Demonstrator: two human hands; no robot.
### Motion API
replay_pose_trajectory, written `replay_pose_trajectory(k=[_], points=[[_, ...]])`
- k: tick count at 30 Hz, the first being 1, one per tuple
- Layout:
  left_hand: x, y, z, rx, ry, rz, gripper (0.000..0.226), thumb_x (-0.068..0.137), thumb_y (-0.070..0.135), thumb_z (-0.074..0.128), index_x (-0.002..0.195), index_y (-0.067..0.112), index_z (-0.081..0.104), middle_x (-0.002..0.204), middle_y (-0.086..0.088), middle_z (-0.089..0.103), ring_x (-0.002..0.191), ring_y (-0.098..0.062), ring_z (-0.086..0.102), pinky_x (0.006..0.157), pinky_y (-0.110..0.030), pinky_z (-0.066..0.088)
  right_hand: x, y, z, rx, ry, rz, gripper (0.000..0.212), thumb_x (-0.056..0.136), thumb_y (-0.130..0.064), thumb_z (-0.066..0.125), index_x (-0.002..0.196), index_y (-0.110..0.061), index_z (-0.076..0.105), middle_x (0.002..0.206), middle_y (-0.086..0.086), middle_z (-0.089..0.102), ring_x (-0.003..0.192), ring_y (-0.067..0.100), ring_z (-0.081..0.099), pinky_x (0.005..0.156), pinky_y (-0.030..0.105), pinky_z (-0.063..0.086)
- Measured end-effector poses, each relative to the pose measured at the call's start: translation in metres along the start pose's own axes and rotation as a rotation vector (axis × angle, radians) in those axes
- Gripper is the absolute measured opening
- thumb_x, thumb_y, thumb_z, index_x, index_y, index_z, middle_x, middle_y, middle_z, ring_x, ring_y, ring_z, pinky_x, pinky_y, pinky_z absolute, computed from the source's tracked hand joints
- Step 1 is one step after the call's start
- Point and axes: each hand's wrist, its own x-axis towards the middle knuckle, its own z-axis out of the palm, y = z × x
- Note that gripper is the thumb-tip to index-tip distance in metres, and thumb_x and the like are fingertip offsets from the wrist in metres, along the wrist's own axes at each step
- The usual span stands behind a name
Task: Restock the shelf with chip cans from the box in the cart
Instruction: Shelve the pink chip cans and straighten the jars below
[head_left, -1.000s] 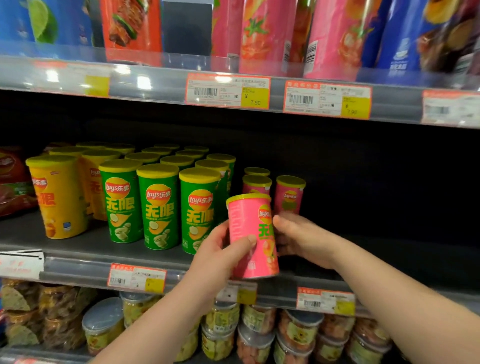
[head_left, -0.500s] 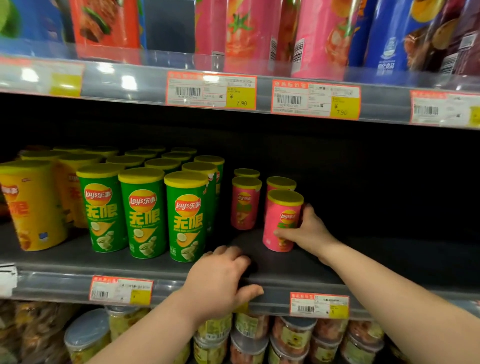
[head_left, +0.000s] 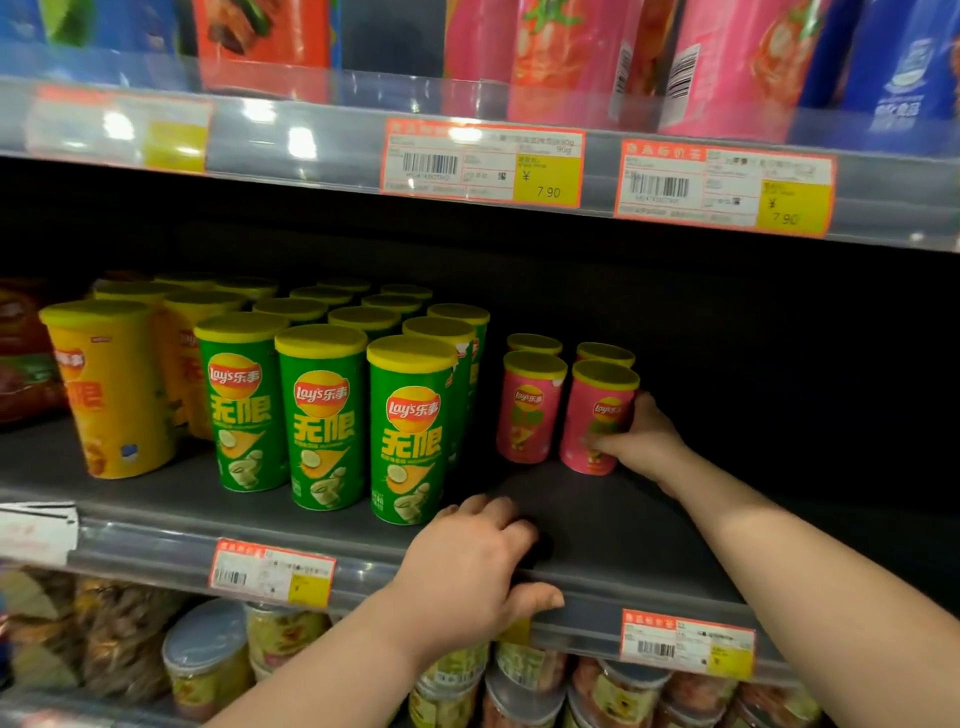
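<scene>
Here, right hand (head_left: 647, 444) round can (head_left: 597, 415) (upright).

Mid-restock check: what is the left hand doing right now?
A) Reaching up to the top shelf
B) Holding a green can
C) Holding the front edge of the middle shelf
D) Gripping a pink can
C: the left hand is curled over the shelf edge with no can in it, while the right hand grips the pink can further back.
</scene>
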Motion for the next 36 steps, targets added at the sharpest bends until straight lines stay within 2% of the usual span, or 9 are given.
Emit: replay_pose_trajectory(k=[2,8,14,20,24,27,29,33,36], points=[[0.0,0.0,0.001,-0.007,0.001,-0.002,0.077,0.073,0.074,0.025,0.113,0.02,0.062,0.113,-0.004,0.059,0.106,-0.029,0.055,0.083,-0.04,0.048,0.001,-0.001,-0.001,-0.012,-0.011,0.008,0.083,0.073,-0.016,0.081,0.14,-0.01,0.032,0.139,0.013,0.048,0.127,0.029,0.047,0.097,0.034,0.041],[0.0,-0.001,-0.002,0.001,-0.052,-0.031,0.087,0.067,0.076,0.015,0.124,0.024,0.055,0.124,-0.001,0.052,0.116,-0.026,0.046,0.093,-0.038,0.042,0.001,-0.004,-0.002,-0.042,-0.032,0.027,0.084,0.074,-0.018,0.08,0.141,-0.01,0.031,0.141,0.012,0.046,0.129,0.029,0.045,0.099,0.036,0.041],[0.0,0.001,-0.003,-0.01,-0.039,-0.035,0.087,0.066,0.075,0.015,0.124,0.024,0.055,0.121,-0.001,0.053,0.114,-0.026,0.047,0.091,-0.036,0.041,-0.002,-0.007,-0.006,-0.054,-0.065,0.053,0.088,0.072,-0.017,0.082,0.142,-0.01,0.029,0.142,0.013,0.045,0.13,0.029,0.044,0.1,0.037,0.04],[0.0,0.001,-0.004,0.017,-0.074,-0.043,0.092,0.062,0.076,0.007,0.127,0.027,0.05,0.123,0.001,0.049,0.117,-0.022,0.043,0.094,-0.034,0.038,-0.01,-0.011,-0.003,-0.007,-0.044,0.064,0.077,0.074,-0.011,0.079,0.138,-0.007,0.037,0.138,0.015,0.049,0.127,0.03,0.047,0.098,0.036,0.041],[0.0,0.002,-0.008,0.025,-0.106,-0.042,0.091,0.063,0.077,0.009,0.126,0.026,0.05,0.123,0.001,0.049,0.116,-0.023,0.044,0.092,-0.034,0.039,-0.023,-0.006,-0.004,-0.061,-0.021,0.042,0.081,0.074,-0.019,0.08,0.14,-0.009,0.034,0.14,0.013,0.047,0.127,0.028,0.047,0.099,0.035,0.04],[0.0,0.003,-0.01,0.04,-0.144,-0.06,0.073,0.079,0.075,0.029,0.127,0.024,0.05,0.124,-0.001,0.049,0.118,-0.024,0.043,0.093,-0.035,0.039,-0.038,-0.002,-0.009,-0.2,-0.023,0.013,0.082,0.078,-0.03,0.076,0.144,-0.011,0.031,0.143,0.012,0.044,0.129,0.026,0.046,0.099,0.033,0.04],[0.0,0.005,-0.012,0.031,-0.137,-0.058,0.062,0.086,0.068,0.04,0.128,0.023,0.049,0.125,-0.001,0.048,0.12,-0.024,0.042,0.094,-0.035,0.038,-0.05,-0.002,-0.013,-0.399,-0.014,-0.018,0.077,0.082,-0.038,0.07,0.145,-0.016,0.03,0.145,0.009,0.041,0.129,0.025,0.045,0.1,0.033,0.041],[-0.002,0.007,-0.015,-0.002,-0.115,-0.06,0.057,0.086,0.064,0.044,0.126,0.023,0.05,0.125,0.0,0.049,0.119,-0.023,0.044,0.093,-0.033,0.04,-0.079,-0.007,-0.015,-0.801,-0.051,-0.085,0.056,0.089,-0.047,0.056,0.138,-0.028,0.038,0.14,0.003,0.041,0.121,0.024,0.049,0.094,0.036,0.046],[-0.006,0.012,-0.021,-0.022,-0.085,-0.044,0.053,0.087,0.059,0.047,0.127,0.024,0.049,0.126,0.0,0.048,0.118,-0.023,0.046,0.093,-0.033,0.04,-0.103,-0.008,-0.013,-0.919,-0.033,-0.172,0.051,0.089,-0.049,0.053,0.134,-0.028,0.043,0.134,0.002,0.047,0.119,0.026,0.049,0.094,0.035,0.041]])
